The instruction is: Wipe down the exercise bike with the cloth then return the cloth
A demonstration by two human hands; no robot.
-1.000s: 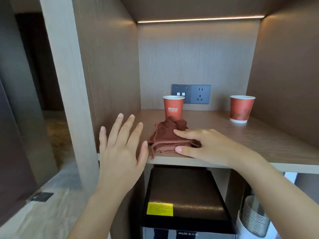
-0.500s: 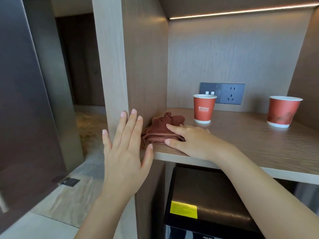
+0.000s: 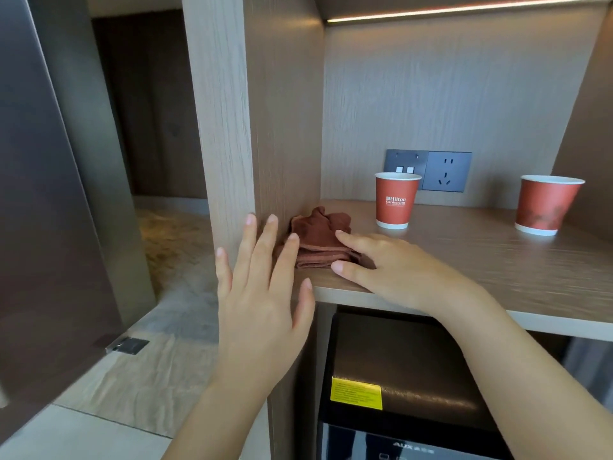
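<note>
Left hand (image 3: pixel 262 303) hovers spread open; right hand (image 3: pixel 394 270) rests, apparently flat, on cloth (image 3: pixel 315 234).

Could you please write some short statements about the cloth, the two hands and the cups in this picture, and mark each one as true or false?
1. The brown cloth lies on the wooden shelf, close to the side panel. True.
2. The left hand holds a cup. False: it is open with spread fingers and holds nothing.
3. The right hand rests on the cloth. True.
4. The cloth lies between the two cups. False: it is to the left of both the red cup with printed lettering and the second red cup.
5. One cup lies on its side. False: both stand upright.
</note>
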